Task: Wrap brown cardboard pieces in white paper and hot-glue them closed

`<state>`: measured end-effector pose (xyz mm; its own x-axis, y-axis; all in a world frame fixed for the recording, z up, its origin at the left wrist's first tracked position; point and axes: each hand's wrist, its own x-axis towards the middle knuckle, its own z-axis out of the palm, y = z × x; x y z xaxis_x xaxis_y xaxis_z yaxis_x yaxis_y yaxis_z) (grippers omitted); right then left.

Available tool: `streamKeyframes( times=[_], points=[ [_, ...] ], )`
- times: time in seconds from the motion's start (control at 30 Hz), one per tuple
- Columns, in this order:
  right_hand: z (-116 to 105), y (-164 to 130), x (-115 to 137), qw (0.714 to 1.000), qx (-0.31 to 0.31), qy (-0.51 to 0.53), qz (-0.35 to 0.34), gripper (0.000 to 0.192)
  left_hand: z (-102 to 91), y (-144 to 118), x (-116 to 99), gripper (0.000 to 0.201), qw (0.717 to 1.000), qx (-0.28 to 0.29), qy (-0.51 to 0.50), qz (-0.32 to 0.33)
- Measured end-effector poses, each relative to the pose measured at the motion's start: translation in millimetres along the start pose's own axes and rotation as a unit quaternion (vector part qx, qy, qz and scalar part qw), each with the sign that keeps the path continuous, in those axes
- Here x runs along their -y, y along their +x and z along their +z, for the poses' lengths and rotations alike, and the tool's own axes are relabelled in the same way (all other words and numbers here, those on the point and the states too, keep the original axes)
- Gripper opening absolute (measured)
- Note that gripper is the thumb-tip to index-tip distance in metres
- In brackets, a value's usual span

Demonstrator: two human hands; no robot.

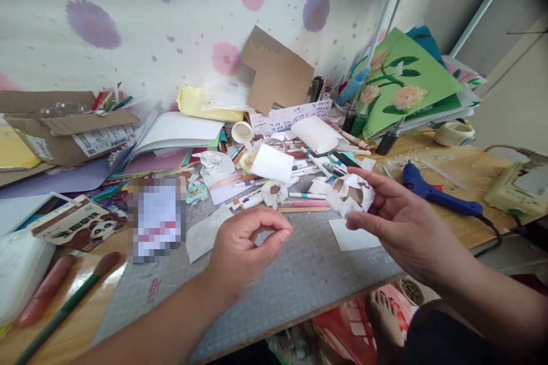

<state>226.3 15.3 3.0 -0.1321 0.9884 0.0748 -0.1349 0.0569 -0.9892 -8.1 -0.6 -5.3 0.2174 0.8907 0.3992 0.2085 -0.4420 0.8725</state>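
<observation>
My right hand (pixel 396 219) holds a crumpled ring of torn white paper (pixel 363 197) between thumb and fingers, above the grey cutting mat (pixel 295 296). Brown patches show in the ring's middle. My left hand (pixel 248 242) hovers over the mat with thumb and forefinger pinched together; whatever lies between the tips is too small to make out. A flat white paper piece (pixel 349 235) rests on the mat beneath the right hand. Left of the left hand lies another pale sheet (pixel 208 234). A similar crumpled white ring (pixel 274 193) sits among the pens.
Several pens and markers (pixel 303 203) clutter the mat's far side. A blue glue gun (pixel 440 191) with its cord lies at right. Behind stand a cardboard box (pixel 81 131) and a green flower picture (pixel 402 77). A green-handled brush (pixel 64 311) lies at front left.
</observation>
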Motion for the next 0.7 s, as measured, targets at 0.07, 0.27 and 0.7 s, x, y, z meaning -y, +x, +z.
streamKeyframes(
  times=[0.07,0.27,0.7],
  points=[
    [-5,-2,2,1.000,-0.007,-0.003,0.001,0.060,0.9,0,-1,0.012,1.000,0.002,0.003,-0.010],
    [-16,-8,8,0.999,-0.044,0.006,0.030,0.063,0.0,-1,-9,0.019,0.999,0.040,0.016,0.000],
    [-32,-17,10,0.993,-0.080,0.029,0.079,0.072,22.4,-15,-22,0.032,0.920,0.365,0.130,0.065]
  ],
)
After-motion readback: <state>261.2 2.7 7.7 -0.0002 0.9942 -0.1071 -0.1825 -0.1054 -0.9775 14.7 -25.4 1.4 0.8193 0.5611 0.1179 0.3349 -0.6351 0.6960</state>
